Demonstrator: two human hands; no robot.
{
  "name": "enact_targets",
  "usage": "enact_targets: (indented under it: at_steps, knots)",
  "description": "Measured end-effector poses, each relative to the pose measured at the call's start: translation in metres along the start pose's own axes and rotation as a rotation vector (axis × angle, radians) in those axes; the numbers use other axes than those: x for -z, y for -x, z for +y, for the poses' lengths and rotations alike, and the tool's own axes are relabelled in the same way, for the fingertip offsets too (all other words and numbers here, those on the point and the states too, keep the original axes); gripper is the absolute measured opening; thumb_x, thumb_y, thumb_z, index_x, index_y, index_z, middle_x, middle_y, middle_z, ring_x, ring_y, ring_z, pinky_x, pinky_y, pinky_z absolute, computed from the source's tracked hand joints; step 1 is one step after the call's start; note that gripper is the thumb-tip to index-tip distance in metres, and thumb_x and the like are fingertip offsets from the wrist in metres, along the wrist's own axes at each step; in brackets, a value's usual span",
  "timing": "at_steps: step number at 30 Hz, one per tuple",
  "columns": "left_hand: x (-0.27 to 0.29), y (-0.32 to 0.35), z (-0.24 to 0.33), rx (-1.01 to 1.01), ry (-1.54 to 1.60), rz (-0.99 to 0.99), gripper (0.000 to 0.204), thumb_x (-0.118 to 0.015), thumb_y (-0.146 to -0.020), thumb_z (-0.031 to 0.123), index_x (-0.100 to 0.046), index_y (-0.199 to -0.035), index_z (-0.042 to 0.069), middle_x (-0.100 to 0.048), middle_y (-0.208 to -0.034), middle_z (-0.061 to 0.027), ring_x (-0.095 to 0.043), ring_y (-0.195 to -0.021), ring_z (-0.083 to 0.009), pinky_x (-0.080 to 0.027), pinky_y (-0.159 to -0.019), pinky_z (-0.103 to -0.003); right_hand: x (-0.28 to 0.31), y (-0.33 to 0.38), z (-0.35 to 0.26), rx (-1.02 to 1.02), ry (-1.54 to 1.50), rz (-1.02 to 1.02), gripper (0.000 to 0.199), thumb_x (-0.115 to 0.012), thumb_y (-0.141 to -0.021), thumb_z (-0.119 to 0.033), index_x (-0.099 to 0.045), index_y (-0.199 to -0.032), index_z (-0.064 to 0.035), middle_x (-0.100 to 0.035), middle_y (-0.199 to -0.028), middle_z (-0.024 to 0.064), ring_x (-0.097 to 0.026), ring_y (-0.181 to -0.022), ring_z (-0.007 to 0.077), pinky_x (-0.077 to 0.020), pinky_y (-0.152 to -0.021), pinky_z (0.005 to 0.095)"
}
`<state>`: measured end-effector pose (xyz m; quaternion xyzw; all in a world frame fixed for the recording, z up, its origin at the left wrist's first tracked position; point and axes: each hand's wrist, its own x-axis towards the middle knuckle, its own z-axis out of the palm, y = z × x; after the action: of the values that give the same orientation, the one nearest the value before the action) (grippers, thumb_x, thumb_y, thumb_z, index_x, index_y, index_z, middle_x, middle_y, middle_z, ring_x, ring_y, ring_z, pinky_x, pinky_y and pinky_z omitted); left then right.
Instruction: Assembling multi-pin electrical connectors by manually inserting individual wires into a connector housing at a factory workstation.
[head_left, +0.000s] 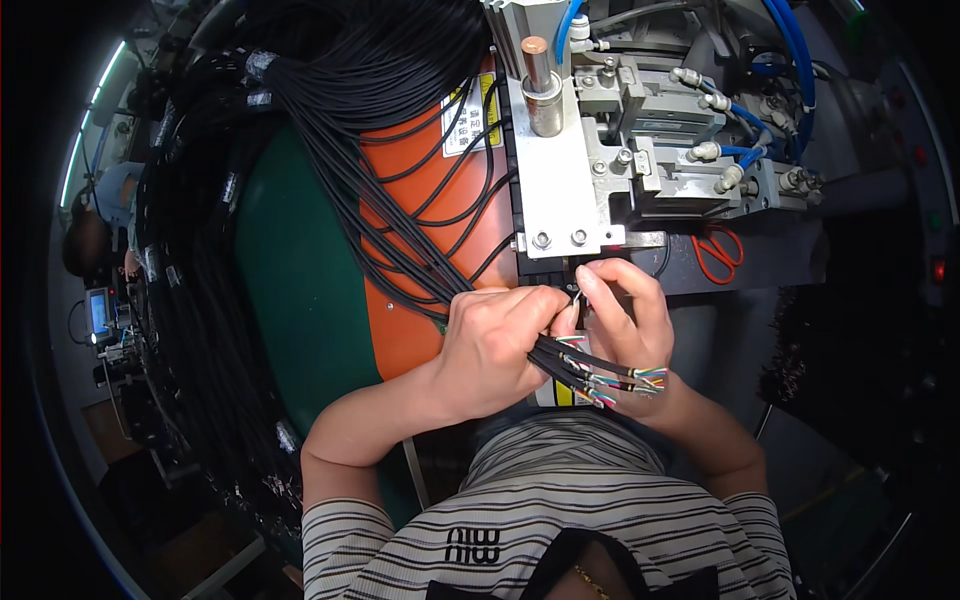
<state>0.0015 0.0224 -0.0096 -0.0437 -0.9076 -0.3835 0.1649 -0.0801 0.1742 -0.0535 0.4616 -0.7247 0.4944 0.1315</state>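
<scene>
My left hand (495, 345) is closed around a bundle of black cables (570, 360). Their stripped ends, with thin coloured wires (648, 378) fanned out, stick out below its fingers toward my right palm. Opposite it, my right hand (635, 325) has its thumb and forefinger bent together at the wire ends of one cable (577, 298), held up between both hands. The exact contact of the fingertips is partly hidden. Both hands are just in front of the metal plate (555, 200) of a machine.
Pneumatic cylinders (660, 130) with blue hoses stand at the back right. Red-handled scissors (717, 253) lie beside them. More black cables (380, 50) spread over the orange surface (400, 330) and the green surface (290, 240) at left. A person (100, 220) is at the far left.
</scene>
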Motion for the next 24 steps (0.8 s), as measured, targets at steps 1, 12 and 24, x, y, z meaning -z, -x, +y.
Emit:
enact_targets:
  at_steps: [1, 12, 24]
  knots:
    - [-0.002, 0.0, -0.003, -0.029, -0.031, 0.008, 0.011, -0.07, -0.082, 0.004, -0.06, -0.085, 0.0, -0.059, -0.064, -0.0082, -0.059, -0.051, -0.0243, -0.045, -0.047, -0.033, 0.004, 0.0, 0.0, -0.001, 0.001, -0.001, 0.029, -0.067, -0.086, -0.003, -0.066, -0.115, 0.0012, -0.062, -0.098, 0.0145, -0.062, -0.077, 0.0153, -0.0502, -0.072, 0.0273]
    - [0.001, -0.003, -0.007, -0.025, 0.06, -0.056, 0.009, -0.068, -0.083, 0.003, -0.059, -0.085, 0.0, -0.061, -0.069, -0.01, -0.061, -0.057, -0.026, -0.048, -0.053, -0.033, 0.027, -0.015, 0.013, -0.791, -1.1, -0.298, 0.022, -0.056, -0.097, -0.008, -0.066, -0.111, 0.0068, -0.064, -0.099, 0.0137, -0.064, -0.073, 0.0153, -0.0498, -0.065, 0.0257]
    - [0.007, -0.004, -0.009, 0.042, 0.177, -0.14, 0.008, -0.066, -0.085, 0.004, -0.06, -0.087, 0.0, -0.063, -0.072, -0.0097, -0.063, -0.061, -0.0241, -0.049, -0.056, -0.032, 0.026, -0.018, 0.026, -1.063, -1.598, -0.343, 0.021, -0.063, -0.094, -0.006, -0.066, -0.11, 0.0058, -0.067, -0.091, 0.0106, -0.063, -0.065, 0.0126, -0.0467, -0.054, 0.0211]
